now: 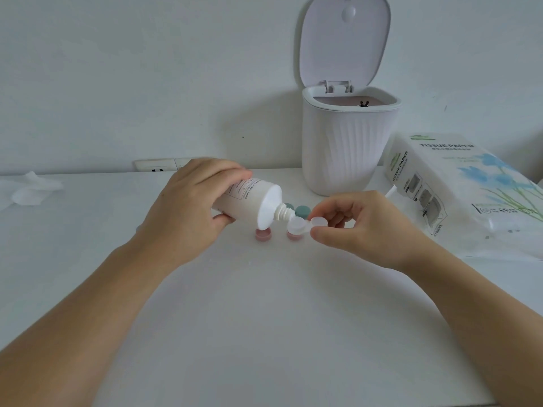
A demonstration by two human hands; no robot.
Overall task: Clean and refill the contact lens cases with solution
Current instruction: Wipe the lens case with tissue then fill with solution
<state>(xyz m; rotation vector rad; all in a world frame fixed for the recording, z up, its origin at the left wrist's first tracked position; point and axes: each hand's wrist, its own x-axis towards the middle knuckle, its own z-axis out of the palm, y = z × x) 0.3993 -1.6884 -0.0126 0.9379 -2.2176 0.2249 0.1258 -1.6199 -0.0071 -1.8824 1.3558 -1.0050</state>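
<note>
Refill step. My left hand (pixel 188 201) grips solution bottle (pixel 249 201), tipped, nozzle at 3 o'clock over clear lens case (pixel 305 224) pinched by my right hand (pixel 361 227) mid-bench (pixel 264 318). Flow possibly started; unclear. Next: gentle squeeze, fill second well.

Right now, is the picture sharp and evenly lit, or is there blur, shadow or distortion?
Head view: soft, even light; the bin casts a faint shadow on the wall to its left; the bottle and left hand look slightly soft; the wide lens bends the table edge; small pack print is unreadable.
</note>
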